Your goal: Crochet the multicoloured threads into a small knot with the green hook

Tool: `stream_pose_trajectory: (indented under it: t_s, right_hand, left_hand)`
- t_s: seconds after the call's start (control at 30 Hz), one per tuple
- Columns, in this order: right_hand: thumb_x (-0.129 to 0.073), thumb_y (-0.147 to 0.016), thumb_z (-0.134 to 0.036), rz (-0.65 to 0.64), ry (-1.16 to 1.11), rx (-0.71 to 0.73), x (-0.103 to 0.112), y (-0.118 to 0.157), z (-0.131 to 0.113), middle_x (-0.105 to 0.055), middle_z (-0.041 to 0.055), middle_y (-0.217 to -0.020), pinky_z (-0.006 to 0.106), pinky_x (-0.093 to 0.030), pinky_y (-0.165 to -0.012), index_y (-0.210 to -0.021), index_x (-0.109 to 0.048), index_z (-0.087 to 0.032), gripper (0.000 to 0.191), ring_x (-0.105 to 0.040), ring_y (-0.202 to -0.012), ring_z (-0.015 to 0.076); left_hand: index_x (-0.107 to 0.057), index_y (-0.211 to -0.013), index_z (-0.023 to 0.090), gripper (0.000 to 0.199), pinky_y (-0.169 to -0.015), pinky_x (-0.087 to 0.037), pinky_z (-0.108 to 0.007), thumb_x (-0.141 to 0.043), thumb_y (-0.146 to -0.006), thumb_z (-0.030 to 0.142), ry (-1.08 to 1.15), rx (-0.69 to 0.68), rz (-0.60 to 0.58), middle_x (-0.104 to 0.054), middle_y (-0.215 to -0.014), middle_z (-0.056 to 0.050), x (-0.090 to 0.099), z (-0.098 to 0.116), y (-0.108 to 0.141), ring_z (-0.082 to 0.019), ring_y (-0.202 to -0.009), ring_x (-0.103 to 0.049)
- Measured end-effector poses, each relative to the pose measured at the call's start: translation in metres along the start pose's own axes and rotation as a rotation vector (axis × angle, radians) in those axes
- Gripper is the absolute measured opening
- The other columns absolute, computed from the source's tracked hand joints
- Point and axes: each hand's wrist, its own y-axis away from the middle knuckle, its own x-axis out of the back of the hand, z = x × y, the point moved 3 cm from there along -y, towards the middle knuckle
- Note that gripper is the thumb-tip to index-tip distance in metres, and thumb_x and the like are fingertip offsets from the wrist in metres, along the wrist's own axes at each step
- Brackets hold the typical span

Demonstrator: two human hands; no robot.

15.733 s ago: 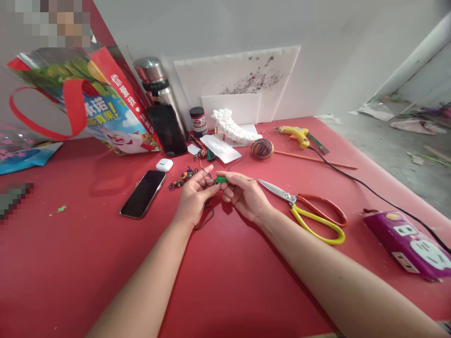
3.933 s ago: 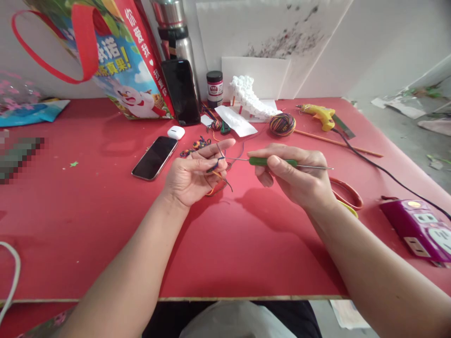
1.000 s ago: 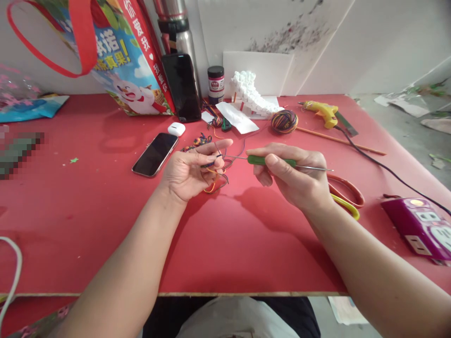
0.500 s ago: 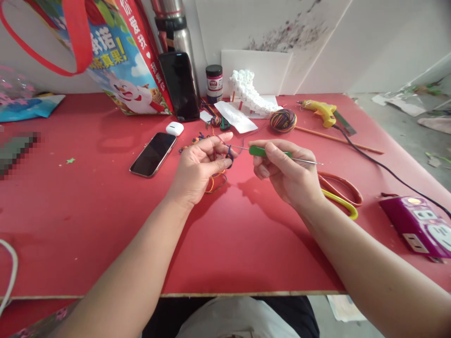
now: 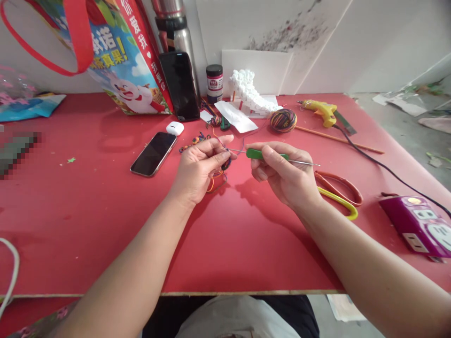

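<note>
My right hand [image 5: 285, 171] grips a crochet hook [image 5: 268, 154] by its green handle, with the metal shaft pointing left. Pinched between the thumb and fingers of my left hand [image 5: 202, 164] is a small piece of multicoloured crochet work [image 5: 226, 163]. The hook's tip reaches this piece at my left fingertips; the tip itself is hidden. Yarn passes over my left index finger, and loose orange and dark strands hang below the hand. Behind that hand lies a coloured crocheted strip [image 5: 197, 139], partly covered. A ball of multicoloured yarn [image 5: 283, 120] sits farther back.
A phone [image 5: 154, 154] and a white earbud case [image 5: 175, 127] lie left of my hands on the red table [image 5: 105, 234]. Scissors with orange and yellow handles [image 5: 343, 202] are beside my right wrist. A yellow glue gun [image 5: 321, 111] and a purple power strip [image 5: 417, 225] are at right.
My right hand and the hook have shifted slightly left toward my left hand. My left thumb has moved up over the crochet piece.
</note>
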Motion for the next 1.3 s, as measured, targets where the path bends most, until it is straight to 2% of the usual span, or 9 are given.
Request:
stream_pose_trajectory:
  t_s: [0.13, 0.27, 0.33, 0.43, 0.57, 0.63, 0.97, 1.17, 1.3]
  right_hand:
    - [-0.083, -0.095, -0.053, -0.01, 0.109, 0.087, -0.005, 0.005, 0.002, -0.073, 0.0008, -0.075, 0.03, -0.052, -0.057, -0.101, -0.086, -0.022, 0.032, -0.061, -0.057, 0.0119]
    - [-0.067, -0.108, -0.045, 0.02, 0.417, 0.324, -0.015, 0.015, 0.003, -0.076, 0.0036, -0.086, 0.033, -0.057, -0.067, -0.116, -0.081, -0.022, 0.028, -0.064, -0.065, 0.0133]
    - [-0.062, -0.111, -0.04, 0.0, 0.532, 0.451, -0.02, 0.019, 0.004, -0.077, 0.0063, -0.094, 0.036, -0.059, -0.073, -0.123, -0.078, -0.022, 0.027, -0.066, -0.071, 0.0154]
    - [-0.06, -0.112, -0.032, -0.065, 0.534, 0.539, -0.021, 0.02, 0.002, -0.076, 0.007, -0.096, 0.037, -0.06, -0.076, -0.129, -0.076, -0.022, 0.026, -0.068, -0.075, 0.0167]
    - [-0.063, -0.11, -0.026, -0.125, 0.418, 0.492, -0.014, 0.016, -0.005, -0.072, 0.0036, -0.089, 0.033, -0.058, -0.07, -0.128, -0.079, -0.023, 0.024, -0.066, -0.071, 0.0142]
    - [-0.065, -0.11, -0.026, -0.133, 0.385, 0.457, -0.01, 0.014, -0.01, -0.073, 0.0031, -0.089, 0.032, -0.057, -0.068, -0.125, -0.082, -0.025, 0.023, -0.065, -0.069, 0.0137]
    - [-0.073, -0.105, -0.039, -0.151, 0.371, 0.327, 0.001, 0.009, -0.023, -0.076, 0.0044, -0.086, 0.033, -0.058, -0.062, -0.115, -0.088, -0.025, 0.023, -0.064, -0.064, 0.0142]
    - [-0.081, -0.099, -0.04, -0.164, 0.182, 0.225, 0.007, 0.004, -0.02, -0.075, 0.004, -0.079, 0.031, -0.051, -0.055, -0.11, -0.091, -0.027, 0.019, -0.061, -0.062, 0.0143]
    - [-0.088, -0.092, -0.046, -0.14, 0.061, 0.128, 0.005, 0.001, -0.021, -0.073, 0.0029, -0.072, 0.03, -0.048, -0.05, -0.099, -0.091, -0.025, 0.022, -0.057, -0.055, 0.0128]
  left_hand:
    - [-0.088, -0.101, 0.017, 0.029, -0.065, -0.05, -0.02, -0.086, -0.076, 0.003, 0.038, 0.014, 0.043, -0.07, -0.07, 0.001, -0.005, -0.006, 0.003, -0.011, -0.072, -0.072]
    - [-0.087, -0.1, 0.016, 0.028, -0.06, -0.047, -0.017, -0.084, -0.078, 0.0, 0.117, 0.051, 0.131, -0.072, -0.072, 0.002, -0.01, -0.009, 0.007, -0.006, -0.063, -0.063]
    - [-0.087, -0.098, 0.016, 0.024, -0.055, -0.044, -0.015, -0.083, -0.081, 0.0, 0.176, 0.118, 0.131, -0.068, -0.067, 0.004, -0.012, -0.01, 0.007, -0.004, -0.056, -0.057]
    - [-0.087, -0.096, 0.015, 0.022, -0.051, -0.043, -0.013, -0.08, -0.084, -0.002, 0.225, 0.171, 0.08, -0.066, -0.065, 0.005, -0.01, -0.006, 0.005, -0.001, -0.049, -0.049]
    - [-0.087, -0.096, 0.013, 0.024, -0.056, -0.05, -0.013, -0.077, -0.084, -0.005, 0.193, 0.172, 0.012, -0.071, -0.068, 0.0, -0.003, 0.004, 0.002, -0.008, -0.065, -0.07]
    - [-0.087, -0.098, 0.014, 0.025, -0.055, -0.051, -0.013, -0.076, -0.085, -0.004, 0.167, 0.17, -0.015, -0.071, -0.067, 0.0, 0.0, 0.009, 0.001, -0.01, -0.068, -0.073]
    - [-0.089, -0.094, 0.011, 0.024, -0.052, -0.05, -0.013, -0.072, -0.082, -0.002, 0.115, 0.247, -0.04, -0.075, -0.067, -0.005, 0.014, 0.016, -0.001, -0.009, -0.061, -0.07]
    - [-0.088, -0.093, 0.008, 0.027, -0.053, -0.049, -0.012, -0.067, -0.081, -0.002, 0.149, 0.318, -0.094, -0.074, -0.063, -0.006, 0.014, 0.015, 0.0, -0.009, -0.062, -0.069]
    - [-0.088, -0.093, 0.01, 0.027, -0.055, -0.05, -0.013, -0.066, -0.081, -0.001, 0.142, 0.329, -0.107, -0.074, -0.064, -0.005, 0.013, 0.015, 0.0, -0.009, -0.064, -0.069]
